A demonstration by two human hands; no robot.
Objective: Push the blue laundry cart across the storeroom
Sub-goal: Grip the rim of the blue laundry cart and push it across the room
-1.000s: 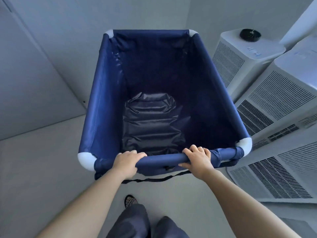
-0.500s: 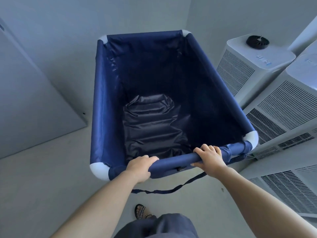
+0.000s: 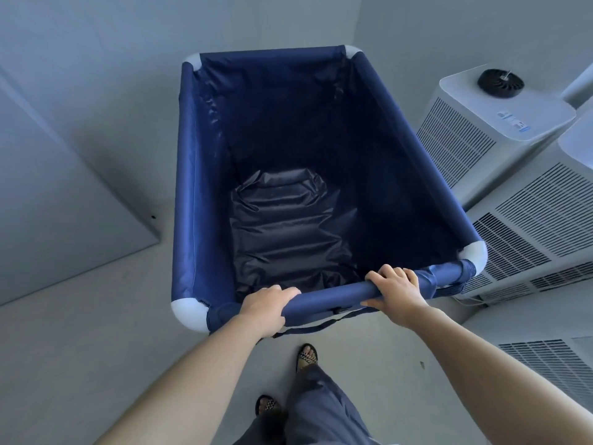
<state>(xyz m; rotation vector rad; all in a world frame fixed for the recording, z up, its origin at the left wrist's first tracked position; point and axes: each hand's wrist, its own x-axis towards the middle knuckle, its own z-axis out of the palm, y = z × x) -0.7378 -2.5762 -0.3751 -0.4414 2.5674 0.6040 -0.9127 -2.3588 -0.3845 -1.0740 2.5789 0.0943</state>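
Blue laundry cart (image 3: pixel 205 200): navy fabric bin on a tube frame with white corner joints (image 3: pixel 189 311), standing on the grey floor (image 3: pixel 80 332) and filling the middle of the view. No brand or writing could be read on it.

Contents: only the crumpled dark liner (image 3: pixel 285 232) at the bottom of the bin.

Near rail (image 3: pixel 330 300): padded blue bar at 6 o'clock of the cart, directly ahead of the person. Left hand (image 3: pixel 264 305) was wrapped over the rail near its left end, fingers curled across the top. Right hand (image 3: pixel 396 292) was closed around the same rail toward its right end, fingers over the top and thumb below. A dark strap (image 3: pixel 308 329) hung beneath the rail between the two hands.

Surroundings: white louvred appliance units (image 3: pixel 481 136) stood just beside the cart at 3 o'clock; the farthest carried a round black grille (image 3: pixel 500 82) and a small label (image 3: pixel 513 121) with blue print, too small to read. A grey panel (image 3: pixel 57 194) leaned at 9 o'clock. Two sandalled feet (image 3: pixel 306 354) and dark trouser legs (image 3: pixel 324 409) showed at 6 o'clock, behind the cart.
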